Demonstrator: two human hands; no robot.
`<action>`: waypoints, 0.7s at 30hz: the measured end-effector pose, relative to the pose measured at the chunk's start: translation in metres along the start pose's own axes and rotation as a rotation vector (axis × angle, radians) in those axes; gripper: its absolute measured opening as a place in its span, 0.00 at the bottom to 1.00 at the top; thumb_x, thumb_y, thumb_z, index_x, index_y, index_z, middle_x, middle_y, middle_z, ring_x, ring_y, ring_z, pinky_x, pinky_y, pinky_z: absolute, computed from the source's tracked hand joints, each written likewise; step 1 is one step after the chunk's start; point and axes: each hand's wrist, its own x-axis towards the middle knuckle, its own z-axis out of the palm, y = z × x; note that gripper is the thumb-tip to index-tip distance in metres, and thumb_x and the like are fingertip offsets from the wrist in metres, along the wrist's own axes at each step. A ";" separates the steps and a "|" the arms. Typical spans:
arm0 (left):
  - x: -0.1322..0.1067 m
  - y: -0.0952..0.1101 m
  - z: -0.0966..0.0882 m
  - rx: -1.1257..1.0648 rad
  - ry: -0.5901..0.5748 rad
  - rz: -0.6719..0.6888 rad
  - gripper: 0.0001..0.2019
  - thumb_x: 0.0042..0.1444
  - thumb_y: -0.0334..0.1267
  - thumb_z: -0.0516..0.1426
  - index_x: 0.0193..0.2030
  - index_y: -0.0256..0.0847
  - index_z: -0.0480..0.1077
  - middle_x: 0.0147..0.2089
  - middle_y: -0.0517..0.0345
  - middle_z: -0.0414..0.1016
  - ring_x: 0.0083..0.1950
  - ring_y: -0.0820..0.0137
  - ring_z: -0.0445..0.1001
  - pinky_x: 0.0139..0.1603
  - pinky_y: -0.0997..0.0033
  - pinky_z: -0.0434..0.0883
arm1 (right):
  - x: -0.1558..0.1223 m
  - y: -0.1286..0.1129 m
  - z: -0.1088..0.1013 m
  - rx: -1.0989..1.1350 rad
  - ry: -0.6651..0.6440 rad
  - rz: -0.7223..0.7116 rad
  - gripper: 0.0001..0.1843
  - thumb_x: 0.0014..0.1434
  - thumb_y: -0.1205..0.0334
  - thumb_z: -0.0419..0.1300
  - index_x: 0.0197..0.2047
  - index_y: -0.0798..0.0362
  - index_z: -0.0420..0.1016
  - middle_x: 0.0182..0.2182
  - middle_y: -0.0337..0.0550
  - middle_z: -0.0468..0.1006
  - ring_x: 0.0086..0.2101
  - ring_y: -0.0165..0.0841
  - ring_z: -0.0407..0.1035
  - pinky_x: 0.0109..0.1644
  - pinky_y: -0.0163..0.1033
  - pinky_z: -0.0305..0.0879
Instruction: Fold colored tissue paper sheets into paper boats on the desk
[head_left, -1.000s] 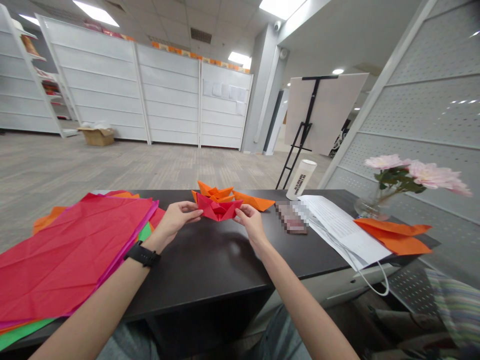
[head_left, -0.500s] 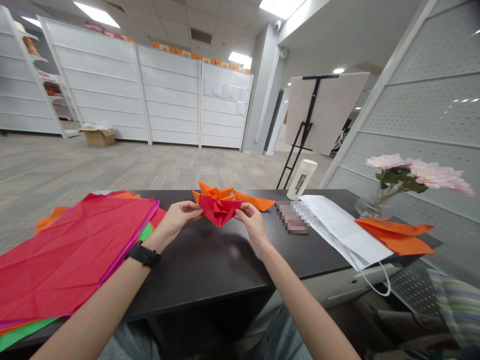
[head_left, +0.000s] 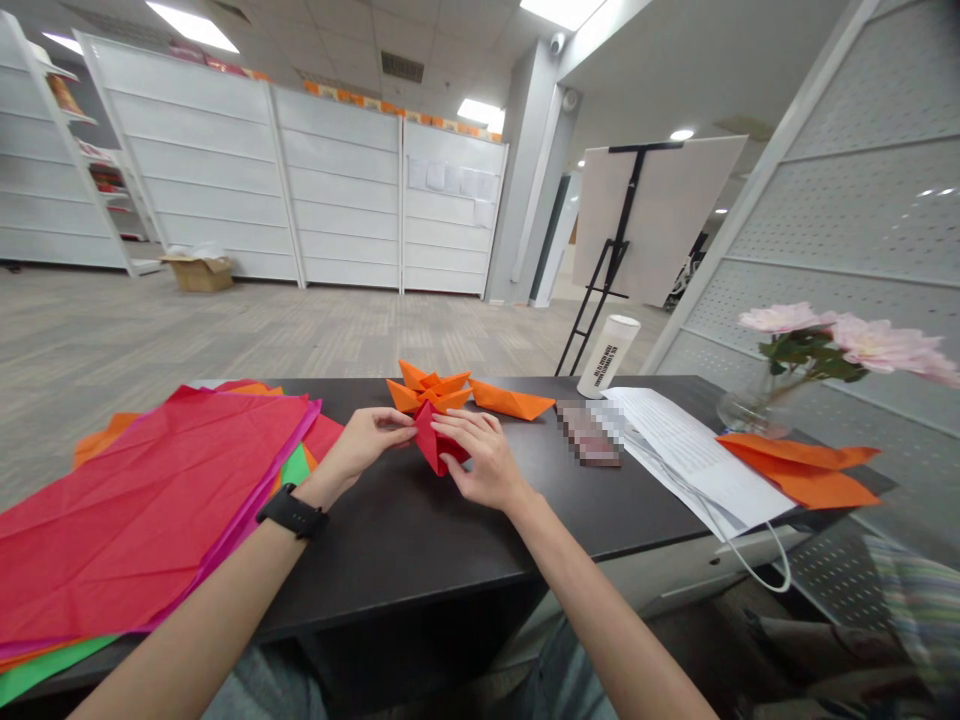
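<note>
- Head view, far left: a stack of coloured paper sheets (head_left: 161,500), red uppermost, is spread across the dark tabletop (head_left: 390,570); pink, orange and green edges are exposed below.
- Left of centre: the left hand (head_left: 366,440), with a black watch (head_left: 292,512) worn at its wrist, is brought in from the side; thumb and fingertips are closed on the near-left edge of a small piece of red folded paper.
- Centre: the red folded paper (head_left: 426,440) is held between both hands, tilted, one point turned downward. Just behind it, an orange folded shape (head_left: 429,385) with several spiky points is set down. The step in hand is judged to be shaping or turning the red piece; for the next move, light, even fingertip pressure seems to be called for — thin paper is easily crushed.
- Right of centre: the right hand (head_left: 484,462) is curled around the red piece, fingers over it, thumb below — a fuller grasp than the left's. Beyond, an orange paper boat shape (head_left: 514,400) is laid down.
- Right: a white cylinder (head_left: 609,357), a printed sheet (head_left: 697,460), pale pink flowers (head_left: 855,340) and orange folded sheets (head_left: 799,472) are seen.
</note>
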 end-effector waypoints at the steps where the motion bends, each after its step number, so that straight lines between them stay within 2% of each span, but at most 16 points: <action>1: 0.000 -0.001 0.000 0.014 -0.008 -0.002 0.14 0.35 0.39 0.72 0.28 0.34 0.79 0.29 0.55 0.79 0.31 0.70 0.76 0.38 0.69 0.75 | 0.000 0.003 0.003 -0.005 -0.018 0.024 0.20 0.62 0.68 0.56 0.56 0.45 0.72 0.52 0.44 0.79 0.54 0.40 0.70 0.60 0.49 0.56; 3: -0.001 -0.002 0.001 0.037 -0.026 -0.010 0.14 0.37 0.40 0.71 0.29 0.33 0.79 0.29 0.54 0.79 0.31 0.69 0.76 0.37 0.68 0.75 | 0.000 0.010 0.009 -0.011 0.003 0.096 0.14 0.65 0.68 0.53 0.50 0.46 0.75 0.45 0.43 0.82 0.44 0.37 0.75 0.56 0.47 0.58; 5: 0.000 -0.004 0.002 0.056 -0.043 -0.016 0.14 0.38 0.41 0.71 0.29 0.33 0.78 0.29 0.54 0.79 0.31 0.68 0.77 0.37 0.67 0.75 | 0.000 0.017 0.014 -0.010 0.044 0.148 0.11 0.66 0.68 0.53 0.46 0.48 0.76 0.41 0.42 0.83 0.38 0.36 0.75 0.53 0.46 0.59; 8: 0.001 -0.004 0.004 0.079 -0.040 0.008 0.15 0.39 0.41 0.71 0.31 0.35 0.77 0.31 0.54 0.79 0.31 0.68 0.77 0.35 0.68 0.74 | -0.001 0.021 0.017 0.026 0.057 0.150 0.08 0.66 0.66 0.55 0.44 0.48 0.75 0.40 0.42 0.83 0.39 0.36 0.75 0.53 0.44 0.59; 12: 0.003 -0.002 0.006 0.102 -0.069 0.053 0.20 0.40 0.40 0.70 0.42 0.39 0.78 0.40 0.53 0.81 0.37 0.67 0.78 0.39 0.68 0.73 | -0.001 0.018 0.017 0.052 0.038 0.120 0.06 0.66 0.63 0.58 0.44 0.47 0.76 0.41 0.40 0.83 0.40 0.36 0.75 0.55 0.45 0.57; 14: 0.004 -0.002 0.006 0.115 -0.108 0.056 0.18 0.40 0.40 0.70 0.40 0.38 0.79 0.38 0.52 0.82 0.37 0.66 0.78 0.40 0.68 0.73 | 0.000 0.017 0.016 0.045 0.061 0.140 0.05 0.65 0.62 0.60 0.42 0.46 0.77 0.39 0.39 0.83 0.39 0.36 0.75 0.56 0.47 0.56; 17: 0.003 -0.002 0.005 0.121 -0.119 0.054 0.11 0.42 0.41 0.69 0.32 0.37 0.80 0.32 0.52 0.81 0.33 0.66 0.77 0.36 0.68 0.73 | 0.001 0.019 0.015 0.049 0.121 0.226 0.05 0.63 0.62 0.61 0.38 0.45 0.79 0.35 0.38 0.83 0.37 0.37 0.73 0.58 0.49 0.57; 19: 0.002 -0.001 0.005 0.102 -0.120 0.045 0.12 0.42 0.40 0.69 0.33 0.37 0.80 0.33 0.52 0.81 0.34 0.65 0.78 0.37 0.68 0.74 | 0.001 0.020 0.016 0.080 0.147 0.284 0.06 0.63 0.61 0.60 0.36 0.45 0.79 0.34 0.40 0.82 0.37 0.38 0.73 0.56 0.49 0.60; 21: 0.000 -0.001 0.008 0.066 -0.146 0.023 0.15 0.41 0.39 0.70 0.38 0.38 0.80 0.39 0.51 0.82 0.39 0.64 0.79 0.41 0.66 0.75 | 0.001 0.020 0.018 0.126 0.131 0.310 0.06 0.62 0.60 0.61 0.36 0.45 0.80 0.33 0.41 0.81 0.37 0.38 0.73 0.51 0.46 0.64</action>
